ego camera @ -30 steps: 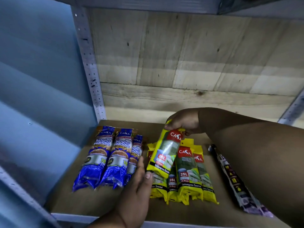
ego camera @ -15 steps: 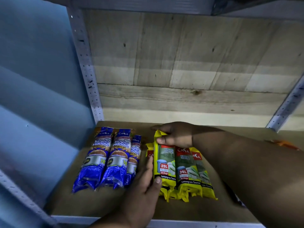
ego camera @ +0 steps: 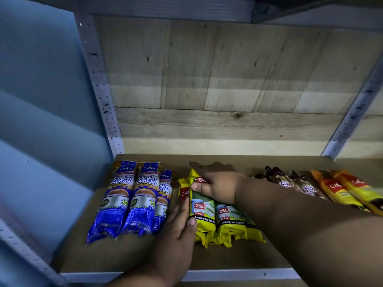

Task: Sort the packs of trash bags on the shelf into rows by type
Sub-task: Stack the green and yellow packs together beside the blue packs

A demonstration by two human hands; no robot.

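Observation:
Three blue "Singlet Handle" packs lie side by side at the left of the shelf board. To their right lies a row of yellow 25L lemongrass packs. My right hand rests on the top end of the leftmost upper yellow pack, thumb on its left edge and fingers stretched over it. My left hand lies flat in the gap between the blue and yellow rows, its thumb touching the yellow pack's lower edge. Another yellow pack shows partly beneath.
Dark brown drawstring packs and orange packs lie at the right of the shelf, behind my right forearm. Perforated metal uprights stand at the back left and back right. A metal rail edges the front.
My right hand lowered the lifted yellow pack onto the yellow row and now lies flatter on it. The view shifted right, bringing the brown and orange packs into sight.

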